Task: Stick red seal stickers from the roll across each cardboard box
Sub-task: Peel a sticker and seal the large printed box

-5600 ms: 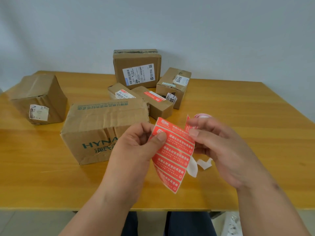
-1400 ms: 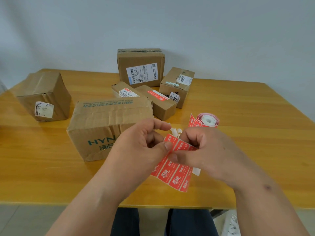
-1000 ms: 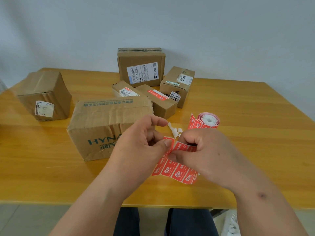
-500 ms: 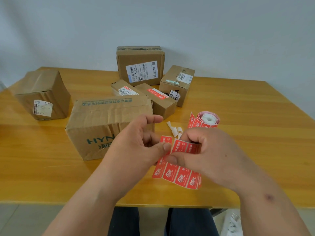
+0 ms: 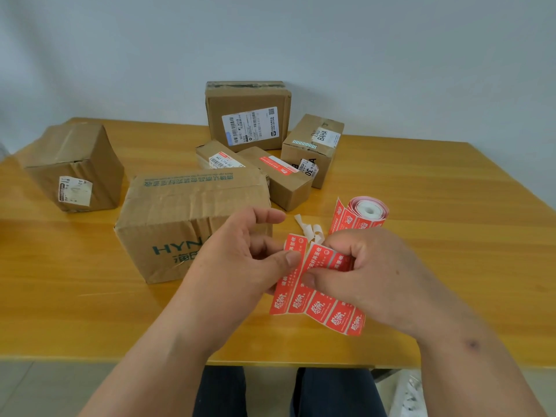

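Red seal stickers are held as a strip above the near part of the counter, in front of the big box. One sticker at the strip's left edge is pinched between the thumb and fingers of the left hand, its top corner lifted apart from the next one. The rest of the strip is clamped by the right hand, thumb on the front and fingers curled over the top edge. The strip's lower edge hangs free below both hands, close to the counter's near edge.

The roll is seen lying on the counter just behind the right hand, its loose tail running down toward the hands. Curled white paper scraps lie between the roll and the big box. Behind them, two low boxes are set side by side, touching; a small box stands just to their right and a tall box stands at the back, near the wall. A further box sits well apart at the left. Bare counter is left open along the whole right side and in a band along the near edge at the left.
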A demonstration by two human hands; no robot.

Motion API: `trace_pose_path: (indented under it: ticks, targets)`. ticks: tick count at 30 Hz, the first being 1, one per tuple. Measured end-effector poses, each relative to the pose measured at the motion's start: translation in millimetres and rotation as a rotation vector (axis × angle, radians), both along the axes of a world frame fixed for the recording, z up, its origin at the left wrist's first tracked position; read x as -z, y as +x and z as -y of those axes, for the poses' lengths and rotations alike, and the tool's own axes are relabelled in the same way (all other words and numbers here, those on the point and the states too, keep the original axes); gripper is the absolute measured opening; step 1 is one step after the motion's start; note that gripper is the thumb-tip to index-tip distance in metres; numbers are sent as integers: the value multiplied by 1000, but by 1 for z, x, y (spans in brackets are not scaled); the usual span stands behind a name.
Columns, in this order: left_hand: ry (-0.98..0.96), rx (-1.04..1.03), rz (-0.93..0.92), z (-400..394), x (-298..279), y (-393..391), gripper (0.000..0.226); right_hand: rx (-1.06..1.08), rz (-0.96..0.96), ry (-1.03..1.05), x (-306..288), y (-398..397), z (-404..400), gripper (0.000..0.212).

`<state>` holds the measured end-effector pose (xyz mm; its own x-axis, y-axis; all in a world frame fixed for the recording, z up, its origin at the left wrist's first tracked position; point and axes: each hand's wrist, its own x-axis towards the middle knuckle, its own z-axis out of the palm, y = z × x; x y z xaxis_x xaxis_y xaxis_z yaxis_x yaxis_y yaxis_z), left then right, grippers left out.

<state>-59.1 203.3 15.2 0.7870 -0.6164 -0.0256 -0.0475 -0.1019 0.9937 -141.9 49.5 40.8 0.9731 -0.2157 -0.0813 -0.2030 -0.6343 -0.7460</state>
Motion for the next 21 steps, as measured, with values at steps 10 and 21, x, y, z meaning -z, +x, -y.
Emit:
trace_pose_path:
  ticks: [10, 21]
  targets:
    - [-67, -73, -55, 6, 1, -2, 46, 41, 121, -192, -3, -2, -2, 35]
    - [-7, -17, 29, 1, -6, 1, 52, 36, 35, 140, -9, -2, 6, 31]
